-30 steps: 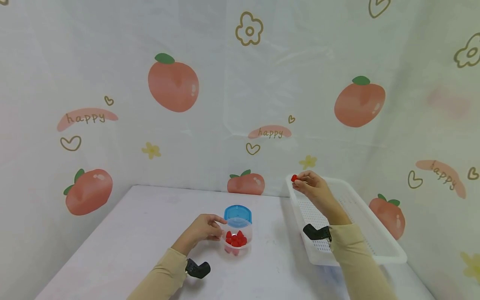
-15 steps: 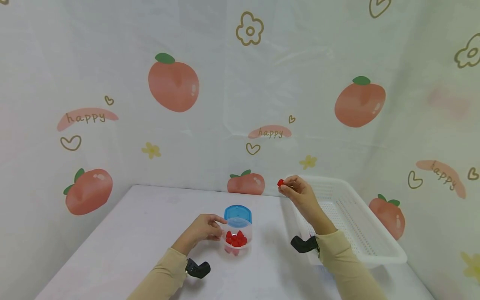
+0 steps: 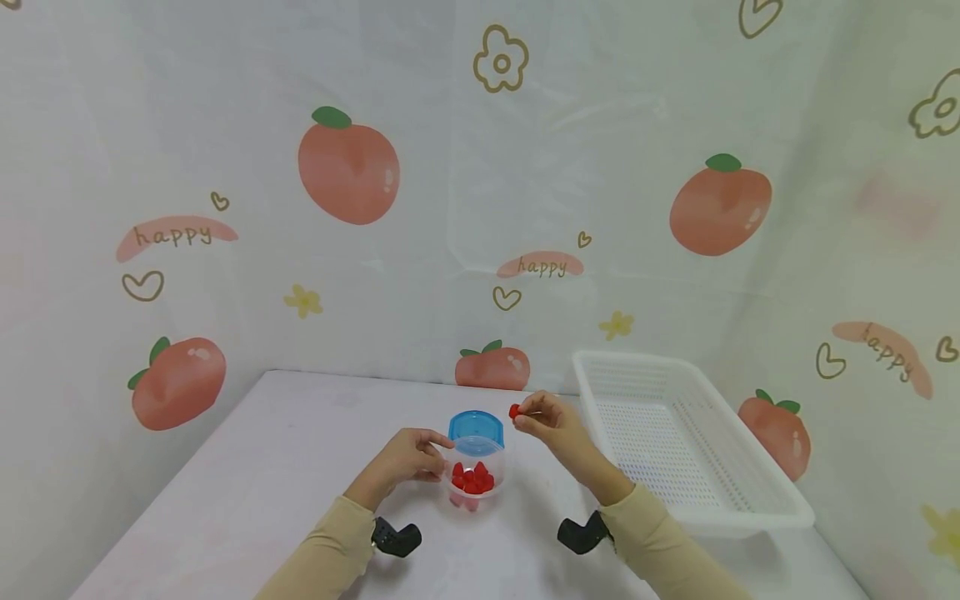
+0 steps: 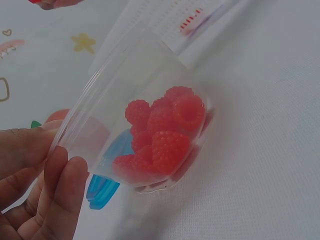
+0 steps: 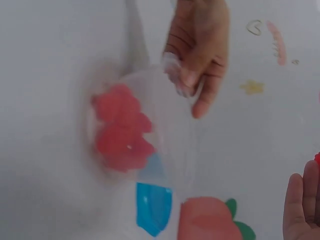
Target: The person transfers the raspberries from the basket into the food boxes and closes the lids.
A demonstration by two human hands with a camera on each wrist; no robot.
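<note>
A clear plastic tub (image 4: 145,55) stands on the table, with several raspberries (image 4: 171,150) heaped at its bottom. My left hand (image 3: 411,457) pinches the tub's rim from the left side, its thumb and fingers on either side of the lip. Up and to the right of the tub, my right hand (image 3: 557,429) holds a single raspberry (image 3: 514,412) at its fingertips. That berry shows only partly in the wrist views. Just behind the tub sits a blue lid (image 3: 476,422), seen partly through the clear wall.
On the right side of the table (image 3: 322,425) is a large white perforated basket (image 3: 652,442). A patterned cloth wall (image 3: 435,208) rises behind the table. Each wrist wears a black camera, such as the left one (image 3: 397,540).
From over the basket, my right hand has moved left and down with the raspberry, close to the tub. My left hand has stayed on the rim.
</note>
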